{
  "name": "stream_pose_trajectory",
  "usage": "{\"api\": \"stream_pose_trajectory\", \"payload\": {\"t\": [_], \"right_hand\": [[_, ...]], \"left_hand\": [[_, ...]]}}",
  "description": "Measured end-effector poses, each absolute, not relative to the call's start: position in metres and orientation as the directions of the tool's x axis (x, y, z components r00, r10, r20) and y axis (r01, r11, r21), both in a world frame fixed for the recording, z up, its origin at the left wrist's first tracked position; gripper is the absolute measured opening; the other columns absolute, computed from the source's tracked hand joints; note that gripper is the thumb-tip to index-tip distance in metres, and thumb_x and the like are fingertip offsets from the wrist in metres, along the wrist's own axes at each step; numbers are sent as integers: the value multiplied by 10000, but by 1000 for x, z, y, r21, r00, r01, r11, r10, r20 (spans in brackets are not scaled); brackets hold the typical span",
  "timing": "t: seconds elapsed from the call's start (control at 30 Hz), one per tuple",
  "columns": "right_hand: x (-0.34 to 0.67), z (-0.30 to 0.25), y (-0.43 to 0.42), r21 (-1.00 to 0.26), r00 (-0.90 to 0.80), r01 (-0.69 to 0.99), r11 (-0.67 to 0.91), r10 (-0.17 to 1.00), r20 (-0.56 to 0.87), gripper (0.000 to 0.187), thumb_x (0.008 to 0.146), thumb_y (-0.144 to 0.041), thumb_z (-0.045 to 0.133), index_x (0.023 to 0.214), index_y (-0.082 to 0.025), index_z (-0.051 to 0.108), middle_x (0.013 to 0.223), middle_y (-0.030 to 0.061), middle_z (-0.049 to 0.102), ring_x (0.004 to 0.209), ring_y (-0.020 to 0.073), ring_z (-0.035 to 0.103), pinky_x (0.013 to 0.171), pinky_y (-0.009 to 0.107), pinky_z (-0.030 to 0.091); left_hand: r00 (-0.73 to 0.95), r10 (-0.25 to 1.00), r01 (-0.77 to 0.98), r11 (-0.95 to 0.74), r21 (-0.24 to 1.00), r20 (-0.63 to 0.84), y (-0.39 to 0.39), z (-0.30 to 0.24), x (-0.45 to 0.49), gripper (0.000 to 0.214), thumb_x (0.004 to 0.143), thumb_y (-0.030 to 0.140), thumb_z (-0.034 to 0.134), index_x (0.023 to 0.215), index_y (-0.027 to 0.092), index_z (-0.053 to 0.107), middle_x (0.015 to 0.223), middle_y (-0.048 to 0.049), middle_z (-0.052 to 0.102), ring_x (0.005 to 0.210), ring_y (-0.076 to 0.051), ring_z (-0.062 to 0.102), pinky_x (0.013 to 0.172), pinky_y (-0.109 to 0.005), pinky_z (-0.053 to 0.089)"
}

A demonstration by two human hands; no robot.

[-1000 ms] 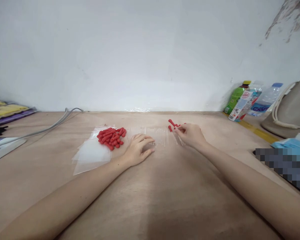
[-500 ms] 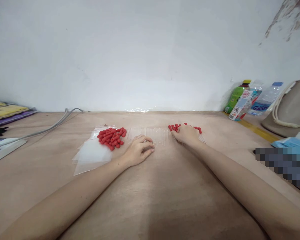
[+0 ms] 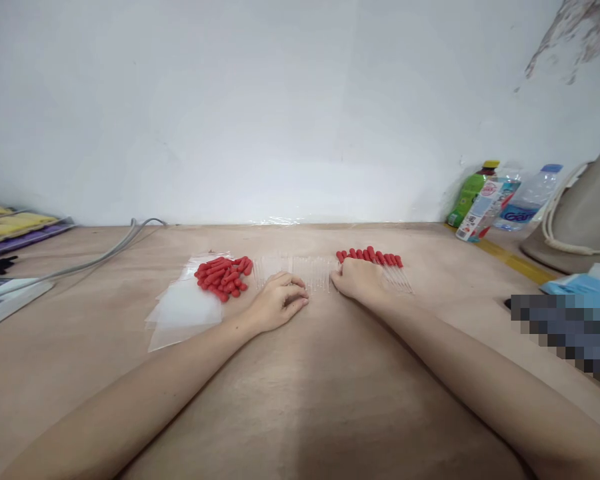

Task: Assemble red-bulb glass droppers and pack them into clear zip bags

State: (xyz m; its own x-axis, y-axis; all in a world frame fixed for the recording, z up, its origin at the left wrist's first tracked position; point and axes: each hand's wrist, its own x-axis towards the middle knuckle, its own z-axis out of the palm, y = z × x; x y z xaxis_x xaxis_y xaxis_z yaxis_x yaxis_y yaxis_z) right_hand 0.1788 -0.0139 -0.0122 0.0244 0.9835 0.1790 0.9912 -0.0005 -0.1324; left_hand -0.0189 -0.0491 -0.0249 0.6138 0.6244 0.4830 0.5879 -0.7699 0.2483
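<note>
Thin clear glass dropper tubes (image 3: 313, 270) lie side by side in a row on the wooden table. My left hand (image 3: 281, 299) rests beside the row's near edge, fingers loosely curved and apart, holding nothing visible. At the right end of that row is my right hand (image 3: 357, 279), its fingers drawn together; whatever is between them is hidden. Just beyond it, several tubes carry red rubber bulbs (image 3: 370, 253) and lie in a slanted row. Left of the bare tubes sits a pile of loose red rubber bulbs (image 3: 223, 275), partly on clear plastic bags (image 3: 185, 313).
A grey cable (image 3: 105, 252) crosses the table at left, near a white-edged flat object (image 3: 17, 307) and yellow packets (image 3: 20, 227). Bottles and a carton (image 3: 485, 210) stand at the back right, beside a beige bag (image 3: 580, 213) and blue packaging (image 3: 580, 293). A white wall closes the back.
My right hand has moved left and slightly nearer, off the row of red-bulbed droppers to the end of the bare tubes. More of those droppers now shows. My left hand has stayed put.
</note>
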Motion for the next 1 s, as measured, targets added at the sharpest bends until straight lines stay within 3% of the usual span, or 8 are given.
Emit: {"api": "stream_pose_trajectory", "payload": {"t": [0.17,0.3,0.4,0.5,0.57,0.77,0.87,1.0], "right_hand": [[174,-13,-14,-125,26,992,-1,979,201,321,783,-284,387,841,-107,649,820,157,649,801,266,604,603,307,383],[175,-20,-19,-158,29,987,16,961,275,284,792,-261,383,802,-107,621,762,143,644,715,249,602,570,305,336],[179,-30,-26,-194,-14,973,125,870,493,248,825,-272,376,809,-130,578,757,101,636,700,214,581,642,316,308],[186,-40,-35,-170,-124,928,331,707,696,209,852,-283,386,795,-150,537,760,56,626,706,177,551,722,320,269],[191,-44,-41,-148,-180,891,430,633,753,195,862,-277,391,775,-153,513,736,35,617,672,153,533,736,312,254],[207,-45,-54,-84,-266,853,515,567,779,199,872,-264,392,730,-159,483,670,11,598,621,133,514,755,309,242],[209,-45,-55,-98,-261,851,516,577,774,189,867,-264,399,734,-162,485,671,14,600,631,141,525,755,312,244],[209,-43,-54,-138,-266,836,531,612,745,172,858,-259,410,741,-165,495,667,7,598,642,144,536,753,316,241]], "left_hand": [[556,652,662,-722,199,515,-48,-23,-18,164,800,285,526,881,183,625,902,-61,581,881,-192,520,811,-342,407],[479,732,802,-590,99,485,-42,2,-27,194,817,315,477,862,165,592,823,-62,585,813,-200,538,733,-323,411],[352,863,918,-393,45,361,-35,28,-46,141,782,273,490,756,167,578,799,-64,602,744,-199,568,648,-290,409],[54,993,982,-72,173,107,-29,45,-67,138,762,284,474,748,177,560,623,-35,615,521,-171,570,532,-263,394],[-27,999,976,34,217,-35,-26,50,-79,155,732,329,496,740,185,554,523,-13,604,447,-167,558,495,-251,381],[-30,999,988,36,151,-43,-23,47,-88,175,634,357,560,557,201,548,512,-12,633,508,-184,599,511,-242,384],[-21,997,986,33,166,-77,-23,45,-86,183,639,318,543,500,200,549,514,-16,637,508,-182,600,523,-246,394],[-5,1000,981,8,194,-14,-21,42,-89,145,605,275,566,485,198,541,477,-20,612,513,-192,597,519,-247,398]]}}
